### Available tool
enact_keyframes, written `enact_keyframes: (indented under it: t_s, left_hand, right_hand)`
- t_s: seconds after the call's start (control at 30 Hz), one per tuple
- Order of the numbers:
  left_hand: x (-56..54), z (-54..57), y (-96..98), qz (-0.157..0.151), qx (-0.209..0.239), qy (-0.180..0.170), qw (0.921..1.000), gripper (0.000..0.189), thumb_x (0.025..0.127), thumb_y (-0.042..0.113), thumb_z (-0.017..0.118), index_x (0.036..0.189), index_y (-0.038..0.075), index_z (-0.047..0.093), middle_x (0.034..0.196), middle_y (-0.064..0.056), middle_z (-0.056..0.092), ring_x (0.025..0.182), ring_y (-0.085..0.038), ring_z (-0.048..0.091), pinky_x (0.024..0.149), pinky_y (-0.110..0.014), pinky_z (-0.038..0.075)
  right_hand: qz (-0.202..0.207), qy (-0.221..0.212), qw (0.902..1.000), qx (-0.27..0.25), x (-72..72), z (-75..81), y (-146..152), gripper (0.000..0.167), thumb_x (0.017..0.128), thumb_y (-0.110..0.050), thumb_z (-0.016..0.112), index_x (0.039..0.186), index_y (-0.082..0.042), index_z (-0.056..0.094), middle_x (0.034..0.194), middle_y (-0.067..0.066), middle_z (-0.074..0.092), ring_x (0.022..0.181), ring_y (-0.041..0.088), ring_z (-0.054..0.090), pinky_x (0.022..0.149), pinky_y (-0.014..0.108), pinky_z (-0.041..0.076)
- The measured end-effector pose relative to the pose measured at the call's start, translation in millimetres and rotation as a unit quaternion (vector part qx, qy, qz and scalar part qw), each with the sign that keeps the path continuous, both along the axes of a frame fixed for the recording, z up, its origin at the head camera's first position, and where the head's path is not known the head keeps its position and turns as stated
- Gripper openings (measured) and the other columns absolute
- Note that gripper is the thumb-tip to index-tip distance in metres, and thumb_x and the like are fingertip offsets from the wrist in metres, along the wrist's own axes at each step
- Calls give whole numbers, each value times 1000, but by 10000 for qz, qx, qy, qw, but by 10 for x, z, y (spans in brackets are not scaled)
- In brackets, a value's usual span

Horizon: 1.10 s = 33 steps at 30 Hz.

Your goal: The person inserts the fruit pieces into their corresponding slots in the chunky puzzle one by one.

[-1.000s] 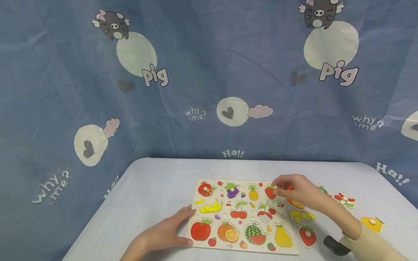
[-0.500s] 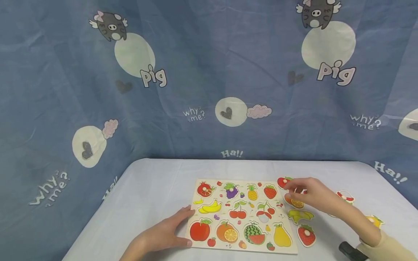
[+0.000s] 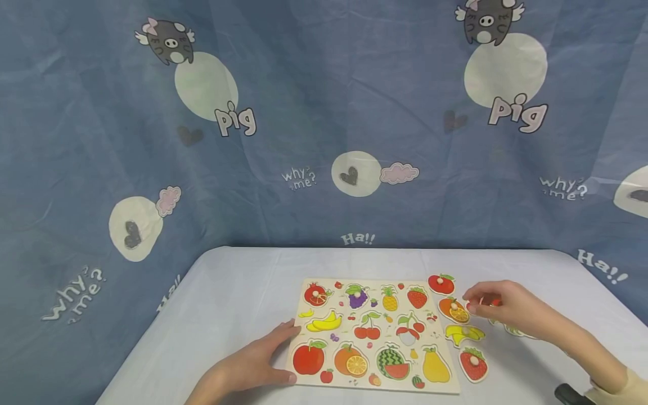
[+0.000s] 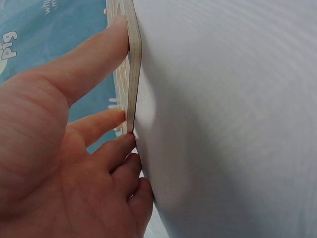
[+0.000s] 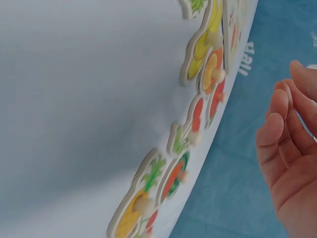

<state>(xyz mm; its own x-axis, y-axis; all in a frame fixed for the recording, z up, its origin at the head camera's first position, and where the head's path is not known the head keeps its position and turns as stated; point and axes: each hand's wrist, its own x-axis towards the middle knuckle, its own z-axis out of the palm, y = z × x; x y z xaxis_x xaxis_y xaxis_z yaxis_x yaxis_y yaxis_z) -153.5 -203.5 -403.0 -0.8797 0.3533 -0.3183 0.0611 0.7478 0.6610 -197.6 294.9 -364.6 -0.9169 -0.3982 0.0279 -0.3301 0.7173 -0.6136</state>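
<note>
A flat wooden fruit puzzle board [image 3: 349, 341] lies on the table. My left hand [image 3: 253, 360] rests at its left side; in the left wrist view the thumb touches the board's edge [image 4: 134, 74] and the fingers lie along it. My right hand [image 3: 511, 309] hovers right of the board over loose knobbed pieces, fingers loosely bent; the right wrist view shows nothing held. Beside the board lie an apple piece [image 3: 441, 284], an orange piece [image 3: 454, 310], a banana piece [image 3: 462, 334] and a strawberry piece [image 3: 473, 364]. My right hand partly hides other pieces.
The right wrist view shows a cherry piece [image 5: 196, 114], a watermelon piece [image 5: 173, 179] and a pineapple piece [image 5: 130, 218] further along the white table [image 3: 243, 304]. A blue printed curtain [image 3: 283, 112] hangs behind. A black object [image 3: 572, 395] sits by the right sleeve.
My right hand has moved right, away from the board's upper right corner, uncovering the apple and orange pieces. The left hand stays at the board's left edge.
</note>
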Motion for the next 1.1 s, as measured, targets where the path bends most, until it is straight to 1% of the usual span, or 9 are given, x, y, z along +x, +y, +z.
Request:
enact_keyframes:
  t_s: [0.23, 0.3, 0.5, 0.6, 0.7, 0.8, 0.93, 1.03, 1.1]
  left_hand:
    - [7, -3, 1, 1, 1, 1, 10000, 86, 74, 36, 84, 148, 21, 44, 158, -9, 30, 143, -35, 27, 107, -68, 26]
    - [8, -4, 0, 1, -11, 2, 10000, 86, 74, 37, 84, 148, 21, 44, 158, -9, 30, 143, -35, 27, 107, -67, 26]
    - [7, 5, 2, 13, -2, -2, 10000, 86, 74, 36, 84, 148, 21, 44, 159, -9, 30, 143, -35, 26, 108, -67, 25]
    - [4, 5, 5, 43, -24, -28, 10000, 86, 74, 35, 84, 148, 21, 44, 159, -9, 30, 143, -35, 26, 108, -67, 26]
    - [-1, 1, 5, 99, -72, -52, 9999, 86, 74, 34, 85, 148, 21, 44, 158, -9, 30, 143, -35, 27, 107, -67, 27]
    - [-3, -1, 8, 166, -93, -92, 9998, 86, 73, 34, 85, 148, 21, 44, 158, -10, 31, 142, -35, 28, 106, -67, 28]
    - [-5, -8, 14, 170, -64, -102, 9998, 87, 72, 34, 85, 148, 22, 45, 158, -10, 31, 142, -36, 28, 106, -68, 27]
    - [-10, -17, 11, 133, -61, -57, 9999, 87, 72, 35, 85, 148, 22, 45, 158, -10, 31, 143, -36, 27, 107, -67, 26]
    - [-15, -21, 9, 111, -66, -25, 9999, 87, 72, 35, 85, 148, 22, 45, 158, -10, 31, 143, -36, 26, 107, -67, 26]
  right_hand:
    - [-5, 264, 9996, 115, 43, -45, 157, 23, 86, -15, 75, 108, -8, 72, 89, -7, 66, 76, 7, 57, 63, 24, 52]
    - [-35, 231, 9996, 133, 50, -56, 193, 23, 86, -15, 75, 108, -7, 72, 88, -7, 65, 76, 6, 56, 62, 24, 52]
    - [-45, 209, 9997, 69, 64, -89, 329, 23, 88, -17, 75, 109, -9, 71, 92, -3, 66, 77, 5, 55, 61, 24, 50]
    - [-4, 190, 9998, -47, 75, -107, 413, 23, 90, -16, 73, 111, -8, 70, 97, 2, 67, 79, 4, 57, 61, 24, 50]
    - [1, 118, 9999, -120, 80, -121, 486, 24, 91, -16, 71, 113, -6, 70, 99, 3, 68, 79, 4, 58, 61, 24, 51]
    - [3, 67, 9999, -114, 89, -136, 547, 25, 92, -17, 70, 114, -5, 69, 100, 4, 68, 81, 3, 59, 63, 23, 52]
    - [-133, 91, 9999, -58, 116, -180, 632, 25, 92, -16, 70, 113, -2, 69, 99, 3, 68, 82, 1, 59, 66, 23, 53]
    - [-283, 25, 9996, -94, 135, -219, 701, 26, 91, -16, 71, 112, -1, 69, 98, 4, 67, 80, 2, 58, 62, 25, 54]
    - [-369, -22, 9993, -74, 140, -237, 746, 25, 91, -17, 71, 111, -3, 70, 101, 7, 67, 79, 2, 58, 60, 26, 53]
